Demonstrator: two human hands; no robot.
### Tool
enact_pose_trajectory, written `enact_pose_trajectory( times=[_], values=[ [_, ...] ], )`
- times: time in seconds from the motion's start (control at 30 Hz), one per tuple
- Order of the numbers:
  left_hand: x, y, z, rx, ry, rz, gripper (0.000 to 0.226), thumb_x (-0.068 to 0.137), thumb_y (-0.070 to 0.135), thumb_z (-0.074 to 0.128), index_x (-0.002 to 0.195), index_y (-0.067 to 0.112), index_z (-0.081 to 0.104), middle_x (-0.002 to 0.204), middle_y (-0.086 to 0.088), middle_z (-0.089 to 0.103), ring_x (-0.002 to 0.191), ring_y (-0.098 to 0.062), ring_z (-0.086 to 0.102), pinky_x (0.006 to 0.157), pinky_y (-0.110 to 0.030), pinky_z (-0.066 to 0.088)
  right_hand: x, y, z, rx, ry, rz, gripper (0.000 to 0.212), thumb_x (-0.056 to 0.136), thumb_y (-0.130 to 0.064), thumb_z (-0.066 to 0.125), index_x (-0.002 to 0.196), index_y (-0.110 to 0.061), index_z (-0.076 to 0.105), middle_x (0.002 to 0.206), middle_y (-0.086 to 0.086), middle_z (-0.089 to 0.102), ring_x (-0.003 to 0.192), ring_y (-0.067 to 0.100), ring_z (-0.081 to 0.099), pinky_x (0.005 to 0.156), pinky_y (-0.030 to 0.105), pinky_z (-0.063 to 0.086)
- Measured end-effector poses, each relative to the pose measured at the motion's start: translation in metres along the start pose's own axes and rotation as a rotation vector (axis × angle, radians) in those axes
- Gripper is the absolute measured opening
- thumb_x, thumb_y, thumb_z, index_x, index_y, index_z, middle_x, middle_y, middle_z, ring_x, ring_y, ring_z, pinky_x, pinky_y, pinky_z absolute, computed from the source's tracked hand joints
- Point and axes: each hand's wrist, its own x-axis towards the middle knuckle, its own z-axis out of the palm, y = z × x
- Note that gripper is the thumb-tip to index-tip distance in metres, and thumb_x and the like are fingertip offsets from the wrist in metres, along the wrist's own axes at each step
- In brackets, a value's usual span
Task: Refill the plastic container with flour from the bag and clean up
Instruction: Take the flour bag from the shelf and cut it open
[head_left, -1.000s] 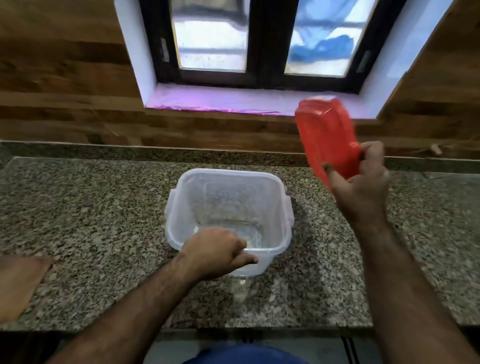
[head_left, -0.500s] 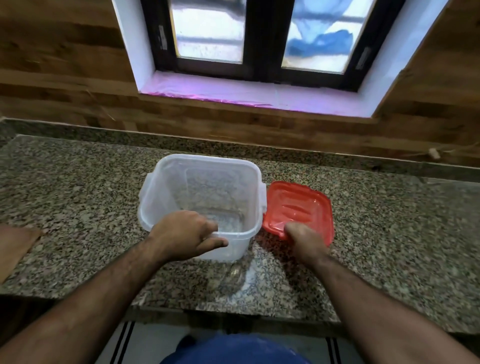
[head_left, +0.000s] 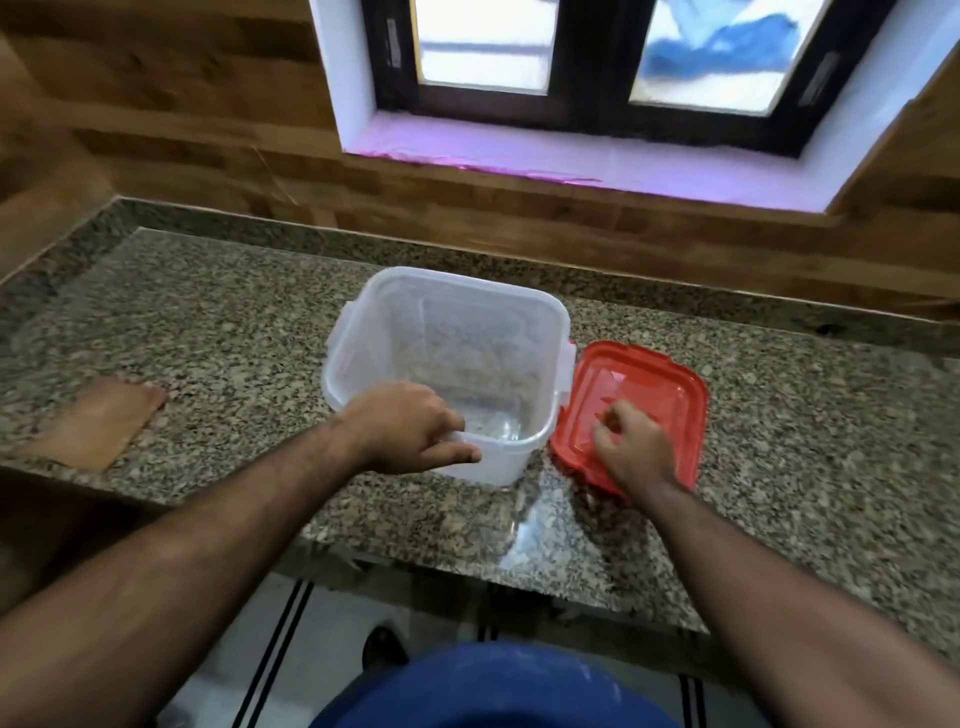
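Note:
A clear square plastic container (head_left: 395, 332) stands open on the granite counter (head_left: 208, 338), with only a thin residue at its bottom. My left hand (head_left: 410, 428) grips its near rim, thumb outside the front wall. The red lid (head_left: 654, 384) lies flat on the counter just right of the container, touching its side clip. My right hand (head_left: 631, 449) hovers over the lid's near part with its fingers loosely curled and holds nothing. No flour bag is in view.
A brown flat sheet (head_left: 98, 421) lies on the counter at the left. A wood-panelled wall and a window with a white sill (head_left: 597, 161) rise behind. A blue rounded object (head_left: 493, 686) sits on the floor below the counter's front edge.
My right hand brought the red lid down from the air, laid it on the counter beside the container and has now let go of it. My left hand has stayed on the rim.

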Motion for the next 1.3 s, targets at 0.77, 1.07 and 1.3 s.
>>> enact_pose_trajectory(
  times=[0.77, 1.07, 1.3],
  values=[
    [-0.149, -0.275, -0.221, 0.062, 0.819, -0.559, 0.032, 0.101, 0.051, 0.060, 0.094, 0.024, 0.075, 0.083, 0.007, 0.070, 0.076, -0.015, 0.064, 0.061, -0.033, 0.051, 0.168, -0.529, -0.010, -0.317, 0.205, -0.958, 0.027, 0.096, -0.049, 0.059, 0.107, -0.024, 0.060, 0.094, 0.002, 0.076, 0.085, 0.036, 0.073, 0.066, 0.037, 0.053],
    [-0.307, -0.490, -0.375, 0.228, 1.177, -0.902, 0.042, 0.096, 0.044, 0.074, 0.128, 0.016, 0.072, 0.119, -0.004, 0.075, 0.107, -0.027, 0.068, 0.089, -0.039, 0.057, 0.228, -0.862, 0.047, -0.337, 0.318, -1.138, 0.016, 0.105, -0.031, 0.050, 0.112, -0.024, 0.063, 0.095, 0.000, 0.070, 0.082, 0.028, 0.070, 0.068, 0.041, 0.059],
    [-0.361, -0.605, -0.456, 0.172, 1.216, -1.016, 0.091, 0.086, 0.048, 0.074, 0.162, 0.011, 0.040, 0.164, -0.012, 0.046, 0.145, -0.040, 0.049, 0.116, -0.051, 0.047, 0.275, -1.037, 0.052, -0.450, 0.473, -1.143, 0.037, 0.101, -0.011, 0.050, 0.134, -0.023, 0.060, 0.111, 0.006, 0.072, 0.098, 0.031, 0.068, 0.076, 0.042, 0.060]
  ],
)
